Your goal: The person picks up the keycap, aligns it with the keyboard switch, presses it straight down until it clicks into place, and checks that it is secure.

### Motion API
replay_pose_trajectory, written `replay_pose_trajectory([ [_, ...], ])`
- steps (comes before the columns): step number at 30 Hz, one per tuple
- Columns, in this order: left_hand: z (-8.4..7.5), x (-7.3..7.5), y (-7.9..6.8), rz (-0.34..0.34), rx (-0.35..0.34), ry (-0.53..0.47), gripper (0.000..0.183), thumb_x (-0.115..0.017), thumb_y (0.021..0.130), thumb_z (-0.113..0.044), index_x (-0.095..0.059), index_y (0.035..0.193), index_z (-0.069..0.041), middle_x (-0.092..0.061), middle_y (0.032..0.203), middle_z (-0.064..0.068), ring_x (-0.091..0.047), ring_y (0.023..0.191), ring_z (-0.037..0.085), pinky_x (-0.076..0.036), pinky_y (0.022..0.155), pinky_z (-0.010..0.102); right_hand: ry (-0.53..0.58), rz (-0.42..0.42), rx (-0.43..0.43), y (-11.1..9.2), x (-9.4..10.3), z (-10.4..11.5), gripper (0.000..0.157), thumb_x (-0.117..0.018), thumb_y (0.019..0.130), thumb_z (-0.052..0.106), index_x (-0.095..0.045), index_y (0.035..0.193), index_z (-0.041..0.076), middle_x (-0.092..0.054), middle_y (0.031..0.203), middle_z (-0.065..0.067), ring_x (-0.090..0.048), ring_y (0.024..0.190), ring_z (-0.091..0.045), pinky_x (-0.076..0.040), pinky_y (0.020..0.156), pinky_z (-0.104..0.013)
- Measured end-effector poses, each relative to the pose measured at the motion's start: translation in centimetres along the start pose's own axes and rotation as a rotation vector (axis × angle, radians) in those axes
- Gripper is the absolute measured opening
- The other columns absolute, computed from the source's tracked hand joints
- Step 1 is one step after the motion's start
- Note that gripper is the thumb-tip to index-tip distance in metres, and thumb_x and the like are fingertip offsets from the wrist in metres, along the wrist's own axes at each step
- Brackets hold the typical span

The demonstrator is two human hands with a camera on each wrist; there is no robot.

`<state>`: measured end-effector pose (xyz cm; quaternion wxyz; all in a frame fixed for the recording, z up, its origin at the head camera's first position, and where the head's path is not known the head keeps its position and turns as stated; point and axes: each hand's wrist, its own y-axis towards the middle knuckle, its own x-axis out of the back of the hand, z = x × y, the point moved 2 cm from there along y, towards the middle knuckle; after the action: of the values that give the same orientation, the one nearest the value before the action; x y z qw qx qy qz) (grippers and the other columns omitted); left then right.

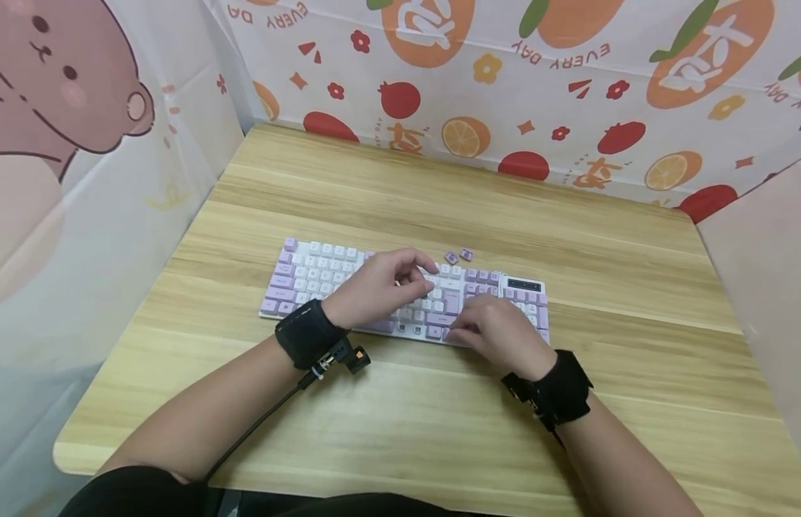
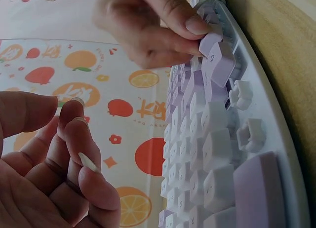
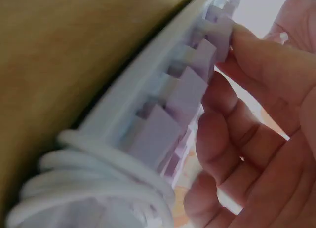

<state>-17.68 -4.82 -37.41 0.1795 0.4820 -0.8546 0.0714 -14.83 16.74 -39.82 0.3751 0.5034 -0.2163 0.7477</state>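
Observation:
A white and purple keyboard (image 1: 319,267) lies on the wooden table, below both hands. My right hand (image 1: 497,332) is at its front row, right of the space bar (image 2: 259,188). Thumb and forefinger pinch a purple keycap (image 2: 211,39) there, seen also in the right wrist view as a purple keycap (image 3: 224,34). Whether it is still seated is hidden. Two bare switch stems, a nearer one (image 2: 251,135) and a farther one (image 2: 241,95), show in that row. My left hand (image 1: 377,286) hovers over the keyboard's middle, fingers loosely curled, with nothing visible in them.
Two loose purple keycaps, one left (image 1: 451,258) and one right (image 1: 466,254), lie behind the keyboard. A white cable (image 3: 113,161) is wound round the keyboard's right end. Printed cloth (image 1: 530,93) hangs behind the table (image 1: 413,431).

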Motion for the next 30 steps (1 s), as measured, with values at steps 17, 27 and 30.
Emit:
replay_pose_trajectory([
  [17, 0.2, 0.2, 0.6, 0.013, -0.017, 0.004, 0.021, -0.059, 0.095, -0.012, -0.066, 0.113, -0.005, -0.065, 0.081, 0.001, -0.055, 0.072, 0.016, -0.045, 0.063, 0.027, -0.008, 0.381, -0.252, 4.8, 2.0, -2.8, 0.124, -0.08, 0.062, 0.068, -0.017, 0.158, 0.022, -0.017, 0.164, -0.003, -0.016, 0.151, -0.029, -0.012, 0.112, -0.07],
  [27, 0.5, 0.0, 0.7, 0.014, -0.006, 0.003, 0.02, -0.06, 0.095, -0.012, -0.066, 0.111, -0.004, -0.064, 0.08, 0.003, -0.054, 0.07, 0.015, -0.045, 0.063, 0.027, -0.121, 0.381, -0.255, 4.9, 1.7, -2.6, 0.123, -0.082, 0.063, 0.064, -0.016, 0.159, 0.025, -0.025, 0.162, -0.006, -0.03, 0.144, -0.038, -0.023, 0.111, -0.066],
  [30, 0.9, -0.3, 0.6, 0.016, 0.008, -0.002, 0.019, -0.06, 0.094, -0.011, -0.066, 0.111, -0.003, -0.064, 0.08, 0.004, -0.055, 0.07, 0.015, -0.045, 0.063, 0.027, -0.085, 0.365, -0.258, 4.3, 1.2, -2.8, 0.121, -0.082, 0.065, 0.063, -0.016, 0.158, 0.025, -0.025, 0.162, -0.006, -0.028, 0.145, -0.038, -0.019, 0.112, -0.067],
])
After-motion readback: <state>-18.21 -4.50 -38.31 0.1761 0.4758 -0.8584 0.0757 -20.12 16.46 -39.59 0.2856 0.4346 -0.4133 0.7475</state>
